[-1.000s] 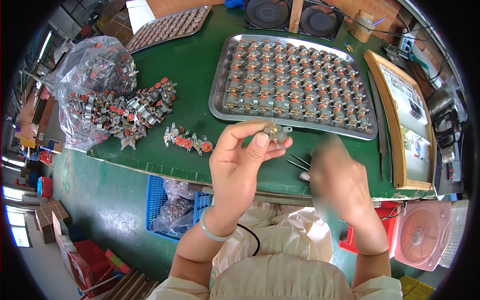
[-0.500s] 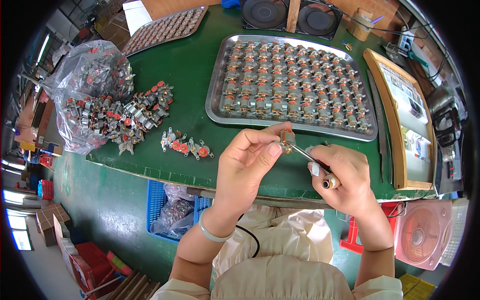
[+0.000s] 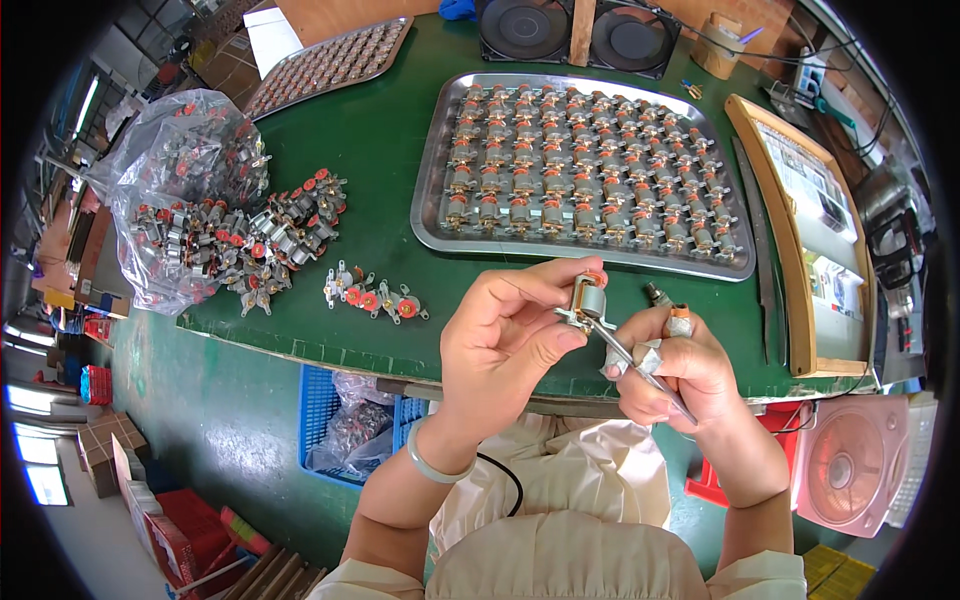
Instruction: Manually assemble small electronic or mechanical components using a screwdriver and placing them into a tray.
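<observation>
Between the thumb and fingers of my left hand point(image 3: 505, 335) is a small coil part point(image 3: 591, 300), a grey cylinder in a metal bracket with an orange-red end. My right hand point(image 3: 700, 372) is closed around metal tweezers point(image 3: 640, 370), whose tip touches the coil part's lower end. A second, short tool with a metal tip point(image 3: 658, 295) and an orange-brown end sticks out above the same hand; its kind is unclear. White tape wraps some right fingers. Just beyond both hands is a metal tray point(image 3: 432, 215) carrying rows of similar coil parts point(image 3: 552, 180).
Left on the green table point(image 3: 385, 200) lie several loose coil parts point(image 3: 372, 297), a larger heap point(image 3: 285, 230) and a clear plastic bag point(image 3: 190, 130) of them. Another filled tray point(image 3: 330, 65) stands at the back left, two black fans point(image 3: 630, 42) behind. A wooden frame point(image 3: 790, 250) lies right.
The coil part has tilted more upright in my left hand. My right hand has shifted its grip: the tweezers' rear end now shows below it, and the short tool points up and away.
</observation>
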The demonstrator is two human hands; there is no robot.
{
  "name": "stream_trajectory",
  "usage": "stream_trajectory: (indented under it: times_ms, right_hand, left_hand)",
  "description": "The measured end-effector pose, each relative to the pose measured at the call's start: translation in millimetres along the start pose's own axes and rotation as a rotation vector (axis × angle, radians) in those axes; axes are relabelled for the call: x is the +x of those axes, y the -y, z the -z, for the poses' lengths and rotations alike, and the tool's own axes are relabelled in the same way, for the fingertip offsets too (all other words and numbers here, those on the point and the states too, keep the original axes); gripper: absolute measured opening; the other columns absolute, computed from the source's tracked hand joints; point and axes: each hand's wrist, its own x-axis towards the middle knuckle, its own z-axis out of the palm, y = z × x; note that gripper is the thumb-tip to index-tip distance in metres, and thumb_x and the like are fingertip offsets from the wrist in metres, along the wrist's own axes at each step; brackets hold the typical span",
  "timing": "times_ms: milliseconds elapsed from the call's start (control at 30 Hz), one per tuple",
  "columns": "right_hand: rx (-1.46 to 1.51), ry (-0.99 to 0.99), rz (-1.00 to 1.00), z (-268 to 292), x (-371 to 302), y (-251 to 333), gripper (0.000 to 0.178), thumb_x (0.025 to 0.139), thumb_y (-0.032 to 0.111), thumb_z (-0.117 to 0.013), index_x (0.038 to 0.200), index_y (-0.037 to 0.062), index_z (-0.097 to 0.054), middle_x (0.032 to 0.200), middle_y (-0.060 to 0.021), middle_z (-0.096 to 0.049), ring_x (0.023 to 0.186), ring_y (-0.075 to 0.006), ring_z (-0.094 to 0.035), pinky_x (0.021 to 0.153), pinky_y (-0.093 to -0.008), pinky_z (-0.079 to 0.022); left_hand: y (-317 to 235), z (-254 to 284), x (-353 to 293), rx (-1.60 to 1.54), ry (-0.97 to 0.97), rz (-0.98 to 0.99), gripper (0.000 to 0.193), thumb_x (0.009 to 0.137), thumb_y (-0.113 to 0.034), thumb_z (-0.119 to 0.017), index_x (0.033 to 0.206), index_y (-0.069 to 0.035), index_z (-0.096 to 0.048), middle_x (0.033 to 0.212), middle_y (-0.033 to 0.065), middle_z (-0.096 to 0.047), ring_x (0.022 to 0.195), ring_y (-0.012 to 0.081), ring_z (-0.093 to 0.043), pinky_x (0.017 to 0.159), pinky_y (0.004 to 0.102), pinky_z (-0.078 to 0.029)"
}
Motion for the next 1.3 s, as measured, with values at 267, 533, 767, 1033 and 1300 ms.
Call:
stream_trajectory:
  times_ms: [267,533,767,1033,1300]
  right_hand:
    - [-1.267,-0.09,0.288,-4,-9,20,0.018,0.07,0.001,-0.057,0.088,-0.0023,-0.057,0.057,-0.0085,-0.052,0.046,-0.0157,-0.049,0.043,-0.0279,-0.038]
    - [-1.523,-0.289,0.558,-17,0,19,0.022,0.068,0.006,-0.065,0.086,0.0014,-0.054,0.077,-0.013,-0.056,0.061,-0.0281,-0.057,0.05,-0.0356,-0.045]
    - [-1.97,-0.14,0.83,10,23,51,0.016,0.066,0.005,-0.06,0.08,0.0054,-0.052,0.068,-0.0095,-0.053,0.059,-0.0273,-0.057,0.048,-0.0369,-0.046]
    - [-2.347,-0.612,0.617,168,79,175,0.015,0.072,0.003,-0.05,0.085,0.0076,-0.057,0.086,-0.0085,-0.059,0.078,-0.0298,-0.058,0.069,-0.0389,-0.046]
    - [-2.253,-0.556,0.448,192,95,183,0.014,0.071,0.003,-0.052,0.083,0.0087,-0.058,0.088,-0.0085,-0.061,0.086,-0.0285,-0.057,0.075,-0.0383,-0.045]
  left_hand:
    - [-1,7,1,0.042,0.003,-0.062,0.031,0.079,0.009,-0.054,0.107,0.002,-0.042,0.121,0.0221,-0.045,0.111,0.0265,-0.048,0.092,0.0364,-0.042]
    - [4,-3,0,0.055,0.012,-0.034,0.033,0.079,0.008,-0.054,0.11,0.003,-0.043,0.121,0.0218,-0.045,0.112,0.0269,-0.047,0.094,0.0372,-0.04]
    - [4,-5,-1,0.267,-0.105,0.087,0.065,0.074,0.002,-0.065,0.127,-0.001,-0.027,0.132,0.0156,-0.035,0.121,0.0255,-0.038,0.1,0.0362,-0.031]
    - [-21,13,-5,0.507,-0.144,0.014,0.043,0.08,0.003,-0.055,0.119,0.004,-0.038,0.122,0.0159,-0.041,0.115,0.0267,-0.044,0.095,0.0363,-0.038]
    - [-63,62,-17,1.19,-0.156,-0.19,0.015,0.079,0.001,-0.052,0.094,-0.001,-0.056,0.103,0.0127,-0.058,0.107,0.0288,-0.051,0.099,0.0469,-0.029]
